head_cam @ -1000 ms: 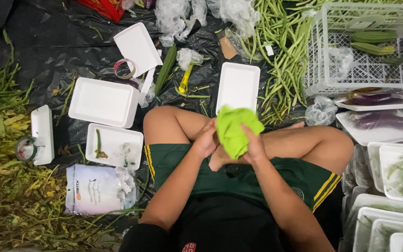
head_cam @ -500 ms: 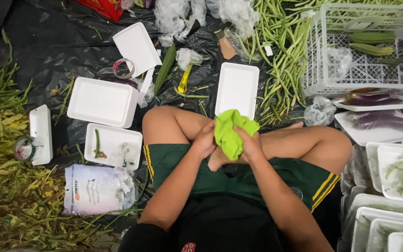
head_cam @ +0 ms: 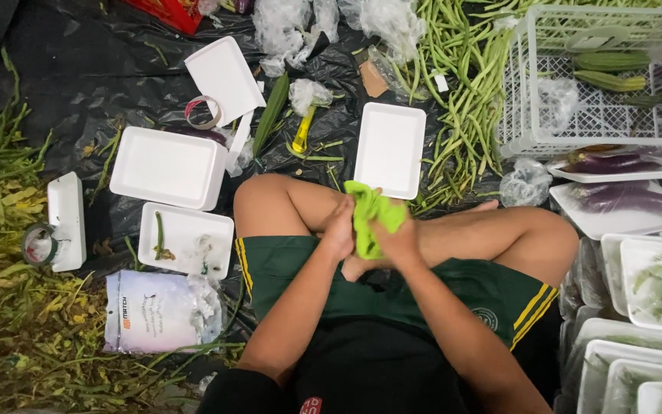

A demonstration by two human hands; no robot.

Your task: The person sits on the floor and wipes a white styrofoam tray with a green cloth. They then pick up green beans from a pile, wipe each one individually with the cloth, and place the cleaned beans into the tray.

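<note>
Bright green cloth point(head_cam: 369, 215) sits bunched above the crossed legs, gripped between the left hand point(head_cam: 339, 230) and right hand point(head_cam: 398, 239), both closed on it, just below an empty white foam tray point(head_cam: 390, 147) lying on black plastic sheeting point(head_cam: 78, 100).

A single head-worn camera looks almost straight down from above the seated person's crossed legs point(head_cam: 423, 238), close to the lap. It takes in the black plastic sheet point(head_cam: 78, 92) ahead and the white crate point(head_cam: 599, 92) at upper right.
</note>
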